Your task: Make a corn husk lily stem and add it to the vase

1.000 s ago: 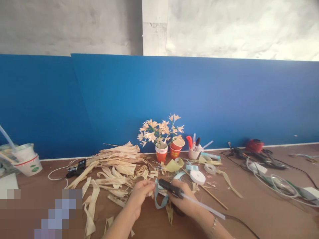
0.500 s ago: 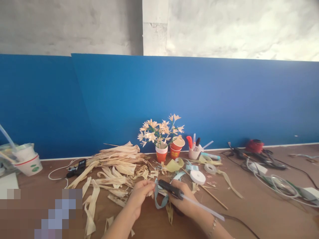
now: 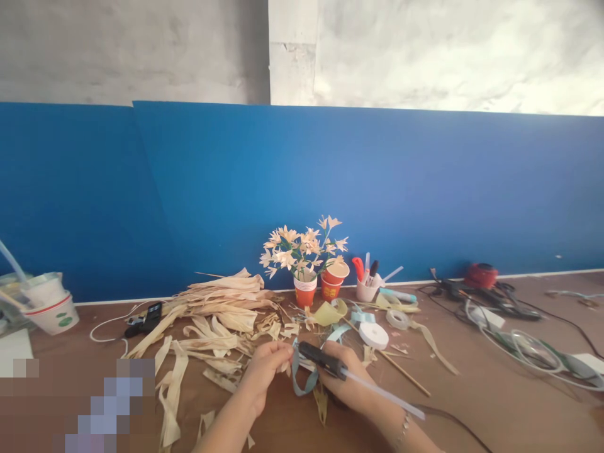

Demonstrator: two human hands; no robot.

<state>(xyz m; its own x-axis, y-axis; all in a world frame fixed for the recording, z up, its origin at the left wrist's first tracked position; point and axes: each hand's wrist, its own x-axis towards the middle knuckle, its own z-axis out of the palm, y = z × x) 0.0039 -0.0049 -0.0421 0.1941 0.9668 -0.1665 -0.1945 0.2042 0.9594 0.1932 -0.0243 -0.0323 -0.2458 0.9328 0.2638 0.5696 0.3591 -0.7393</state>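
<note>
Two hands meet over the tabletop point(image 3: 491, 409), well out from its back edge! Left hand point(image 3: 267, 371): fingertips pinched on the upper end of a blue ribbon point(image 3: 298, 385), which loops down between the hands. Right hand point(image 3: 348, 380): fingers wrapped around a black glue gun point(image 3: 323, 360), nozzle right by that pinch; trigger squeezed or not, can't tell. Looks like gluing; next move, I'd judge, calls for a steady ribbon and fingertips clear of the nozzle.
</note>
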